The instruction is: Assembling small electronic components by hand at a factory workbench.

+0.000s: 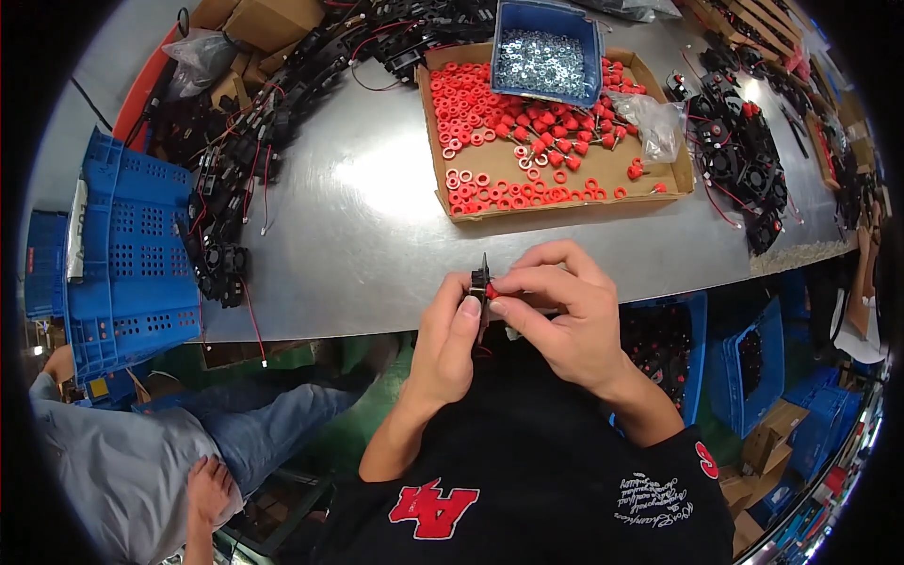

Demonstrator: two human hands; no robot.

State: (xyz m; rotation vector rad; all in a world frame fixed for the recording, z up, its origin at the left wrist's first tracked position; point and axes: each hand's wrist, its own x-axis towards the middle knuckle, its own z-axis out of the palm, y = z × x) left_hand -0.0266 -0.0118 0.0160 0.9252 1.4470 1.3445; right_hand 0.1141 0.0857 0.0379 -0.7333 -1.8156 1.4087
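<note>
Just beyond the table's near edge, my left hand (443, 347) is closed round a small black fan unit (479, 280), seen edge-on with a thin dark point sticking up. From the other side my right hand (573, 315) pinches a small red knob (492, 292) against its face. The fingers cover most of both pieces, so I cannot tell whether the knob is threaded in. Farther off lies a shallow cardboard tray (565, 209) with loose red rings (466, 94) and red knobs on metal studs (556, 127). A blue bin (547, 94) of small shiny metal nuts rests on the tray's far side.
Black fan units with red and black wires lie heaped at the left (226, 188) and right (744, 155) of the metal table (330, 245). A blue perforated crate (141, 254) stands at the left edge. Another person (141, 461) is at lower left; blue bins (753, 353) stand below right.
</note>
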